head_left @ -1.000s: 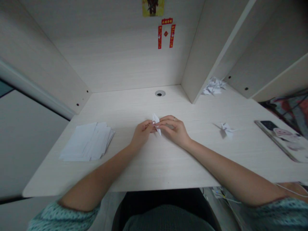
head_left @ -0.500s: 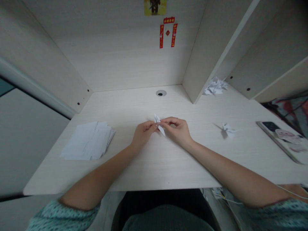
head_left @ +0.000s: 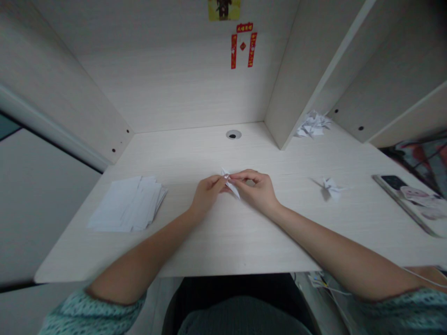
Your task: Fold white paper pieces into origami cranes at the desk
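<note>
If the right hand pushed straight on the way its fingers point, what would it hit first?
The folded paper, which the right hand is touching. Just past it comes the left hand, though the depth between them is hard to judge.

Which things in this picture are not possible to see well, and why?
In the head view:
Folded paper: middle partly covered by left hand and right hand.
White paper pile: partly hidden by the upright panel.
Yellow picture: cut off by the top edge.
Red strips: characters too small to read.
</note>
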The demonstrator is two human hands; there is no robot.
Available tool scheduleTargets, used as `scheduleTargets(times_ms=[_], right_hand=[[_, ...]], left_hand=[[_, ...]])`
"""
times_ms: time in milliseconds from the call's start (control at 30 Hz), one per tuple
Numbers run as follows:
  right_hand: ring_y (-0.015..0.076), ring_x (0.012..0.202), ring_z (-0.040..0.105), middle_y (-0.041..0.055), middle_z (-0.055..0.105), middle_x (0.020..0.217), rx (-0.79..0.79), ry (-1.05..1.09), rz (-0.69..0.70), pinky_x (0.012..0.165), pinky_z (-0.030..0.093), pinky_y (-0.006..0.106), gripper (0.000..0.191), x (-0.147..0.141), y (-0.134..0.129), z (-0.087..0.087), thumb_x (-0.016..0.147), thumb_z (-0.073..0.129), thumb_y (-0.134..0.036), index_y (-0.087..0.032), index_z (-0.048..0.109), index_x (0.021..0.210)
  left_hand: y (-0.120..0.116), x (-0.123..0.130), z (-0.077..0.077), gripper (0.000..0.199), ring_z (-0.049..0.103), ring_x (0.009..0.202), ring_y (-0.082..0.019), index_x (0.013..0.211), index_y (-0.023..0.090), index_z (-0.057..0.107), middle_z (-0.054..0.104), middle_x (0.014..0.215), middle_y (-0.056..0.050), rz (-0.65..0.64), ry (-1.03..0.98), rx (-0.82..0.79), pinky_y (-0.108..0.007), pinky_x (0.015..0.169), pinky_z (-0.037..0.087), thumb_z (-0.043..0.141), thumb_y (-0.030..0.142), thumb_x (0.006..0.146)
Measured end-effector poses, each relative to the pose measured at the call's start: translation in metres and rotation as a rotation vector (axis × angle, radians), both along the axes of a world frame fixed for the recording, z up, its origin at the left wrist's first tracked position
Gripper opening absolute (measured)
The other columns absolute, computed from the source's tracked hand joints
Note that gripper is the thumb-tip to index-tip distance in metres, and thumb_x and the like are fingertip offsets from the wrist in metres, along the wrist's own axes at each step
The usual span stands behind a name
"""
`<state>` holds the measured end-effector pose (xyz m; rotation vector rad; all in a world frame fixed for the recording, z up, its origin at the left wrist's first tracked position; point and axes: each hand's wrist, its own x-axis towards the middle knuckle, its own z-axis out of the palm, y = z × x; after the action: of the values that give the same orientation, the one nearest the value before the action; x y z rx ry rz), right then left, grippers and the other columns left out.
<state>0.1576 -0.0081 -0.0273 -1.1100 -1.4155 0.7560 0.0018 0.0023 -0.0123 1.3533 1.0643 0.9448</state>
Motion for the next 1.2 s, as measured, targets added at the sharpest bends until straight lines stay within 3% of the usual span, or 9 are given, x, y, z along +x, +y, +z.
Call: scheduleTargets(times_ms=[167,333,500,633,833,1000,1200], right_hand=[[0.0191,0.08,0.065,0.0029,0.074,0.083,0.137,-0.12,0.032,0.077,0.049,0.036,0.009,0.0009,-0.0015,-0.0008,0.08,0.067,-0.029,-0.026,0.075,0.083],[0.0179,0.083,0.064,0.0043,0.073,0.099,0.028,-0.077,0.037,0.072,0.049,0.031,0.022,0.0019,-0.0007,-0.002,0.085,0.06,-0.034,-0.025,0.071,0.101],[0.0179,0.074,0.063,0.0044,0.073,0.081,-0.107,-0.053,0.086,0.067,0.046,0.029,0.022,0.0022,0.004,-0.0068,0.082,0.061,-0.038,-0.02,0.074,0.08],[0.0172,0.073,0.062,0.005,0.072,0.08,-0.161,0.015,0.125,0.067,0.045,0.029,0.024,0.0014,0.004,-0.0059,0.08,0.063,-0.041,-0.019,0.073,0.079],[0.0125,0.057,0.055,0.0036,0.07,0.069,-0.263,0.082,0.163,0.056,0.041,0.027,0.029,0.0015,0.0047,-0.0052,0.07,0.071,-0.046,-0.017,0.072,0.072],[0.0112,0.056,0.053,0.0026,0.068,0.066,-0.268,0.131,0.208,0.054,0.038,0.025,0.028,0.002,0.0062,-0.0048,0.07,0.072,-0.044,-0.016,0.071,0.07],[0.0107,0.052,0.051,0.0019,0.066,0.062,-0.219,0.062,0.117,0.051,0.038,0.025,0.029,0.002,0.0059,-0.0029,0.071,0.071,-0.045,-0.016,0.068,0.068]], left_hand=[[-0.0004,0.0,0.0015,0.032,0.062,0.067,-0.015,0.072,0.018,0.061,0.064,0.069,0.001,0.0,0.002,0.04,-0.027,0.071,0.049,0.059,0.049,0.079],[0.0023,-0.0052,-0.0001,0.037,0.052,0.063,-0.013,0.064,0.017,0.06,0.056,0.061,0.002,0.125,0.14,0.167,-0.024,0.063,0.042,0.056,0.049,0.082],[0.0052,-0.0072,-0.0019,0.036,0.052,0.067,-0.013,0.065,0.017,0.062,0.058,0.067,0.0,0.177,0.138,0.222,-0.024,0.063,0.041,0.056,0.048,0.082],[0.0058,-0.0062,-0.0024,0.037,0.052,0.066,-0.014,0.062,0.017,0.061,0.058,0.066,-0.001,0.186,0.161,0.247,-0.025,0.063,0.041,0.057,0.049,0.081],[0.0036,-0.0053,-0.0027,0.034,0.053,0.069,-0.014,0.066,0.017,0.063,0.059,0.066,-0.001,0.148,0.153,0.26,-0.025,0.065,0.041,0.056,0.046,0.083],[0.0037,-0.0057,-0.006,0.034,0.053,0.069,-0.014,0.066,0.017,0.063,0.059,0.066,-0.001,0.133,0.148,0.257,-0.025,0.066,0.041,0.056,0.046,0.083],[0.0043,-0.004,-0.0046,0.032,0.056,0.069,-0.013,0.071,0.017,0.064,0.062,0.067,0.0,0.129,0.095,0.192,-0.024,0.067,0.043,0.058,0.047,0.081]])
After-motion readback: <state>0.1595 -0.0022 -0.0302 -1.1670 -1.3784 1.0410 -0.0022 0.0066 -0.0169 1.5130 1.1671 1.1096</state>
